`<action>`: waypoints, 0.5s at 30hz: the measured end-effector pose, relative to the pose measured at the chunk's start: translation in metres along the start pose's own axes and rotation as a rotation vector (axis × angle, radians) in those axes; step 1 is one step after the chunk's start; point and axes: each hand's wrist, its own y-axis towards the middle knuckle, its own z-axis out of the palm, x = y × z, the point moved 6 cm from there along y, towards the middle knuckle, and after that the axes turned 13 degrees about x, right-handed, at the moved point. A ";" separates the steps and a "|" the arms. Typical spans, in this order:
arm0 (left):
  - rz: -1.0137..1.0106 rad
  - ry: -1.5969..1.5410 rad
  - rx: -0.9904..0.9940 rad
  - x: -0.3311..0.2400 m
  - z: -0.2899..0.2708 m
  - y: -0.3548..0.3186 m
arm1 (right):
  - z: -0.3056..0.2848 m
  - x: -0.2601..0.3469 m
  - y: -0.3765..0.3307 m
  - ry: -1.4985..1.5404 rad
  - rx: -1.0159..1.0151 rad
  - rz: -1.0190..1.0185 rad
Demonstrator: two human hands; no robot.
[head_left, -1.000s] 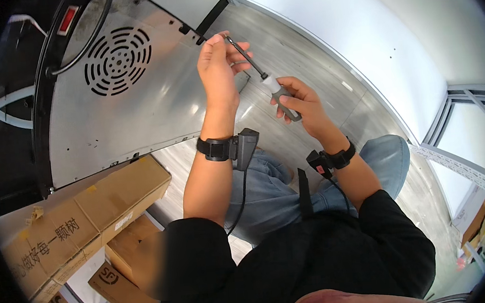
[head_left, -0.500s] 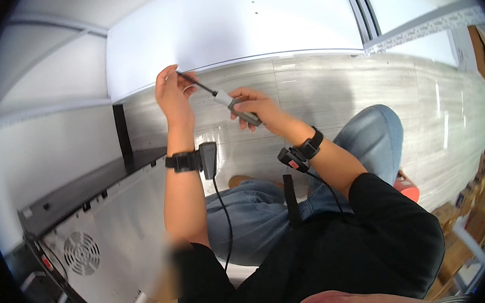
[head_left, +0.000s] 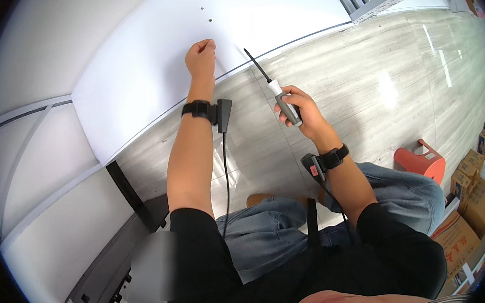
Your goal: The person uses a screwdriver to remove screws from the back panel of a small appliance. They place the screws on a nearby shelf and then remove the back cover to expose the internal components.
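My right hand [head_left: 298, 112] is wrapped round the grey-and-white handle of a screwdriver [head_left: 285, 99]. Its dark shaft points up and a little left, its tip overlapping the lower part of a white panel [head_left: 144, 62]. To the left, my left hand [head_left: 201, 57] is closed over the panel, thumb and fingers pinched together. Whatever is between those fingers, if anything, is too small or hidden to make out. Two small dark dots [head_left: 210, 20], screws or holes, show on the panel just above my left hand. Each wrist wears a black strap with a cabled device.
Grey tiled floor [head_left: 384, 72] lies right of my hands. A red stool-like object [head_left: 423, 163] stands beside my knee. Cardboard boxes [head_left: 457, 237] line the far right. At lower left is a black-edged cabinet [head_left: 103, 265] with a round vent grille.
My left hand has left the screwdriver's tip, moved up and right, and closed. The screwdriver in my right hand has swung more upright and shifted right. The view has turned and shifted.
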 end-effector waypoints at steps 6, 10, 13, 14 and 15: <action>0.140 0.526 -0.148 -0.004 0.012 0.027 | -0.005 -0.005 0.002 -0.003 -0.053 0.009; 0.219 0.652 -0.233 -0.011 0.009 0.034 | -0.006 -0.009 0.002 0.010 -0.073 0.008; 0.196 0.780 -0.268 -0.012 0.008 0.038 | -0.008 -0.013 0.003 0.001 -0.076 0.019; 0.193 0.805 -0.272 -0.012 0.009 0.040 | -0.009 -0.015 0.003 0.008 -0.078 0.019; 0.190 0.831 -0.274 -0.013 0.010 0.040 | -0.011 -0.017 0.003 0.016 -0.080 0.018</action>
